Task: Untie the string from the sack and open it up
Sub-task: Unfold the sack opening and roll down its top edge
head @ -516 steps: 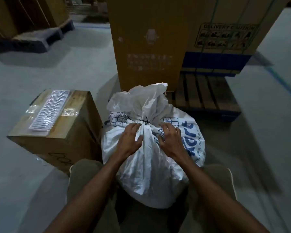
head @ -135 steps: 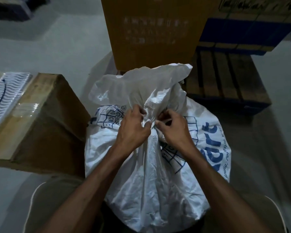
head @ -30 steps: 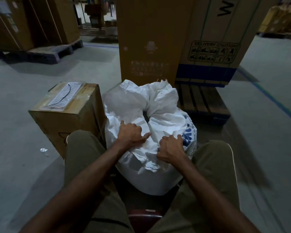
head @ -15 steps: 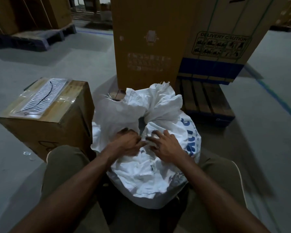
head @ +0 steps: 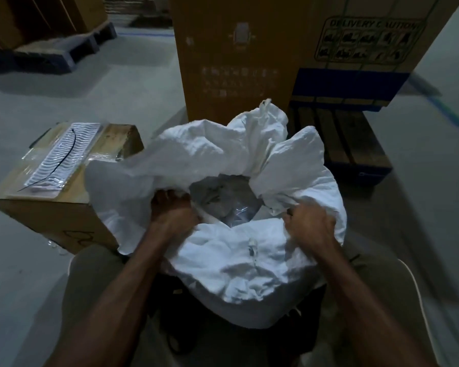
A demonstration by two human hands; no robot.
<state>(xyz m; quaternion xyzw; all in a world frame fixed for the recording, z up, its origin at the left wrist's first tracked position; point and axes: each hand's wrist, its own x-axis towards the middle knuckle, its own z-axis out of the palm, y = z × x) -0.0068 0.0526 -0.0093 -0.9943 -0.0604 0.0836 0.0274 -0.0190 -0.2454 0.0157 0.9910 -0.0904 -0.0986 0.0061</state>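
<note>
Half a second ago the mouth was barely parted; now our left hand and right hand, each grip closed on the woven sack between our knees on the floor, spread its rim wide, with the string lying on the cardboard box, so opening looks nearly done.

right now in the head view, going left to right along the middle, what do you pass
small box with the black string on its top → left hand gripping the sack's rim → the open mouth → right hand gripping the rim → pallet
</note>
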